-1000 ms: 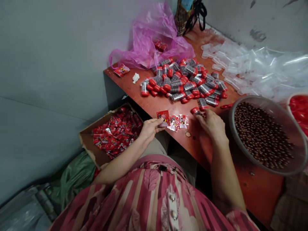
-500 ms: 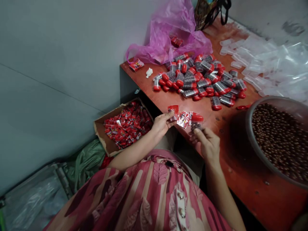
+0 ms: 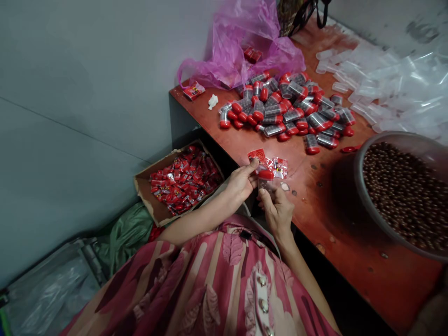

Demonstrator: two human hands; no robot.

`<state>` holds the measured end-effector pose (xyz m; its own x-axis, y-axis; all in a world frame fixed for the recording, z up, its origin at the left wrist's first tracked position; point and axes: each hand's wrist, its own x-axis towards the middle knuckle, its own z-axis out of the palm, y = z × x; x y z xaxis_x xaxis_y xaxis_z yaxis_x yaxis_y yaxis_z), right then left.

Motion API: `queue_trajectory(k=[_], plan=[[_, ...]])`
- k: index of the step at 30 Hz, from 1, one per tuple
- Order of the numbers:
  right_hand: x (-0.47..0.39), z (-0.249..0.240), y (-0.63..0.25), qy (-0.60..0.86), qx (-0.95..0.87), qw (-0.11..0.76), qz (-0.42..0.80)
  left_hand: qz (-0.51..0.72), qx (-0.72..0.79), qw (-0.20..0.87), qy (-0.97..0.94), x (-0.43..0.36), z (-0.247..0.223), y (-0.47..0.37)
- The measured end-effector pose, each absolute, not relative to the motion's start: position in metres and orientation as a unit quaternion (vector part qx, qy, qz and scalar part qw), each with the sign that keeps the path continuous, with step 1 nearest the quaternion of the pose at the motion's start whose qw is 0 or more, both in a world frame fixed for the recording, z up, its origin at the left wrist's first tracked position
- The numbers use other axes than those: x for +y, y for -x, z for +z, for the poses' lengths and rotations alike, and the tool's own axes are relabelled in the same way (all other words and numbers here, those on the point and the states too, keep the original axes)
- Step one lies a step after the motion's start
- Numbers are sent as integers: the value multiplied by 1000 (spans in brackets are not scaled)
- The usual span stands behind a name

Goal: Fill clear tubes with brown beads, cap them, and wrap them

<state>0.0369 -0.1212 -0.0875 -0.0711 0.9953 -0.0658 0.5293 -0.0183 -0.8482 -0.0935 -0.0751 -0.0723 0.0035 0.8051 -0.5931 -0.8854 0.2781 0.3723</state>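
Between thumb and fingers, my left hand (image 3: 241, 183) pinches a red printed plastic wrapper (image 3: 257, 154) near the table's front edge. My right hand (image 3: 279, 212) grips a small clear container (image 3: 266, 179) with a red cap at its upper end and dark contents. The capped end is close against the left fingers; whether it is inside the wrapper I cannot tell. Just behind the hands, more red and clear wrappers (image 3: 280, 167) lie on the orange-red table (image 3: 336, 191). A heap of similar filled, red-capped containers (image 3: 280, 109) is spread farther back.
On the right stands a tub (image 3: 360, 182) of shiny brown balls (image 3: 399, 196). Clear empty tubes (image 3: 402, 88) are piled at the back right. A purple plastic bag (image 3: 227, 56) sits at the far corner. Lower left, a cardboard box (image 3: 145, 193) holds red wrapped pieces (image 3: 185, 179).
My right hand has moved left with the red-capped container, bringing it up to my left hand. The left hand still holds the wrapper, and its position has shifted slightly.
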Motion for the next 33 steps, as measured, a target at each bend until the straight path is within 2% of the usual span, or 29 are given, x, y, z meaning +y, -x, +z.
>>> queue_trajectory(k=[8, 13, 15, 17, 21, 23, 29, 33], plan=[[-117, -81, -30, 574, -535, 360, 505, 611, 374, 696, -44, -76, -71, 89], [-116, -85, -31, 603, -605, 354, 381, 578, 392, 707, -113, -76, -75, 91], [-116, -86, -33, 597, -619, 350, 371, 556, 399, 718, -127, -76, -77, 93], [-115, -86, -34, 587, -596, 357, 416, 539, 402, 727, -140, -76, -78, 96], [-109, -87, -36, 526, -502, 361, 584, 514, 407, 735, -174, -74, -75, 102], [-107, -87, -37, 505, -480, 359, 621, 509, 408, 734, -191, -72, -73, 104], [-105, -85, -36, 556, -548, 381, 495, 506, 397, 740, -197, -69, -71, 103], [-103, -86, -35, 522, -497, 375, 582, 472, 391, 758, -224, -72, -73, 102]])
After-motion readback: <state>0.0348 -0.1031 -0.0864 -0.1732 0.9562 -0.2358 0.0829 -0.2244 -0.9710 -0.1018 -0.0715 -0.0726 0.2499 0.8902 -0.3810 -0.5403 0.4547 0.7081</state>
